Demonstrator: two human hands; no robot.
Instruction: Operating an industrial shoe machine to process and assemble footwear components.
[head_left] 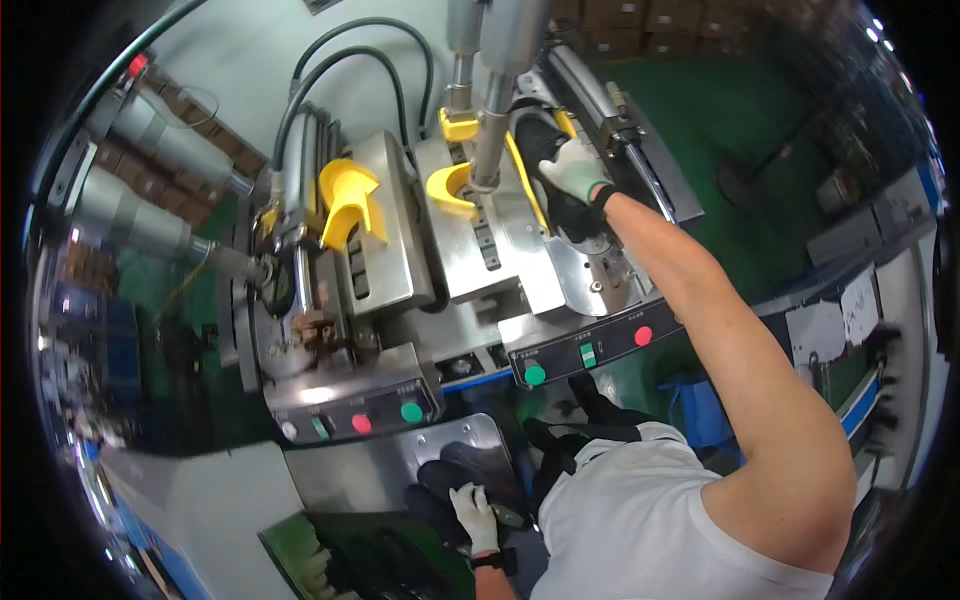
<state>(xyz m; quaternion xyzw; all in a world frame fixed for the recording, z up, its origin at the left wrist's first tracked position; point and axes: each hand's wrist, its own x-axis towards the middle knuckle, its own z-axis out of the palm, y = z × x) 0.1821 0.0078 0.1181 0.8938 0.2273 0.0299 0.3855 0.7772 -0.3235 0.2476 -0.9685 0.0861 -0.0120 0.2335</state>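
My right hand (575, 172), in a white glove with a green cuff, reaches out to the right station of a metal press. Its fingers are closed over a black shoe (537, 138) that lies lengthwise between yellow pads (527, 185). Low in the view, my left hand (475, 515), also gloved in white, has its fingers curled on another black shoe (450, 478). That shoe rests with more dark footwear at a steel shelf (370, 465); its underside is hidden.
Yellow curved pads (350, 200) sit on the left station's steel block (390, 235). Vertical cylinders (490, 140) come down over the middle. Two control panels (590, 345) with green and red buttons line the front. Black hoses (365, 55) loop behind. A green-floored rack (300, 560) stands lower left.
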